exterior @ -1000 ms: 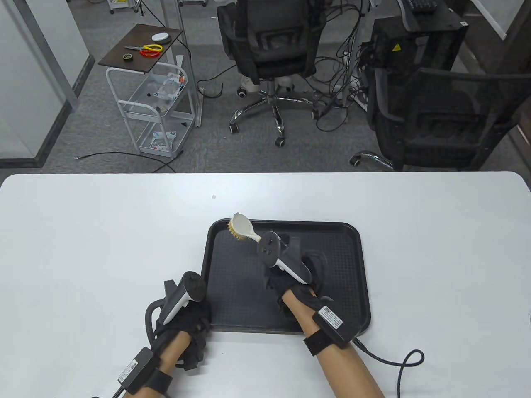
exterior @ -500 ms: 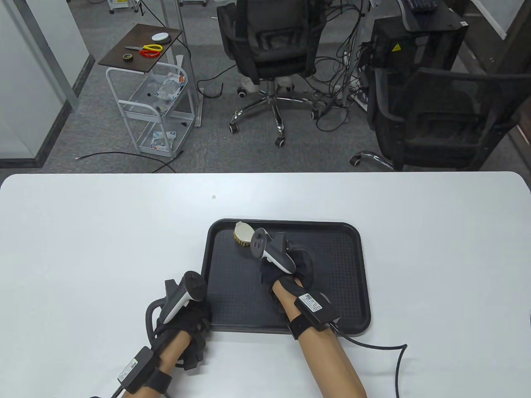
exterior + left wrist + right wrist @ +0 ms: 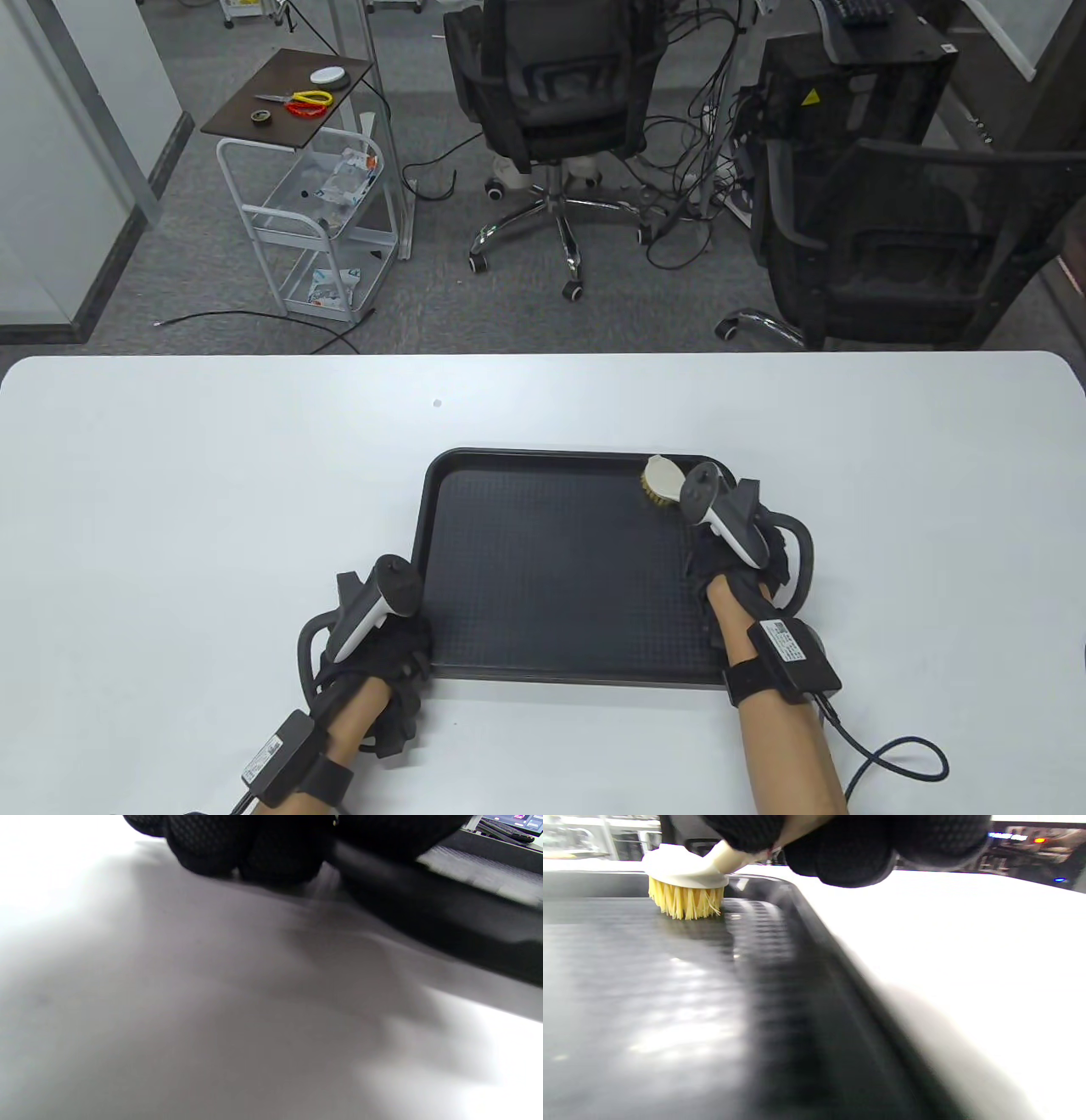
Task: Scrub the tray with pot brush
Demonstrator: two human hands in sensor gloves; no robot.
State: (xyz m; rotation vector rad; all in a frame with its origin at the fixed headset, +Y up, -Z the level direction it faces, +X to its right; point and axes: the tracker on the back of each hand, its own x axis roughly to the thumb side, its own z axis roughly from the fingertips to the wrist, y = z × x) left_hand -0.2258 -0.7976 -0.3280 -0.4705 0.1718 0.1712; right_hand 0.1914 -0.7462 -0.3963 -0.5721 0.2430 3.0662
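A black textured tray (image 3: 560,560) lies on the white table (image 3: 212,475). My right hand (image 3: 738,560) grips the handle of a pot brush (image 3: 660,482) with a cream head and yellow bristles. The bristles (image 3: 685,903) touch the tray floor (image 3: 649,993) at its far right corner. My left hand (image 3: 399,649) holds the tray's near left corner, and its gloved fingers (image 3: 254,849) lie against the tray rim (image 3: 424,908).
Office chairs (image 3: 560,102) and a wire cart (image 3: 322,221) stand on the floor beyond the table's far edge. A cable (image 3: 891,755) trails from my right wrist across the table at the near right.
My right hand has swept the brush from the tray's far left corner across to its far right corner. My left hand has not moved.
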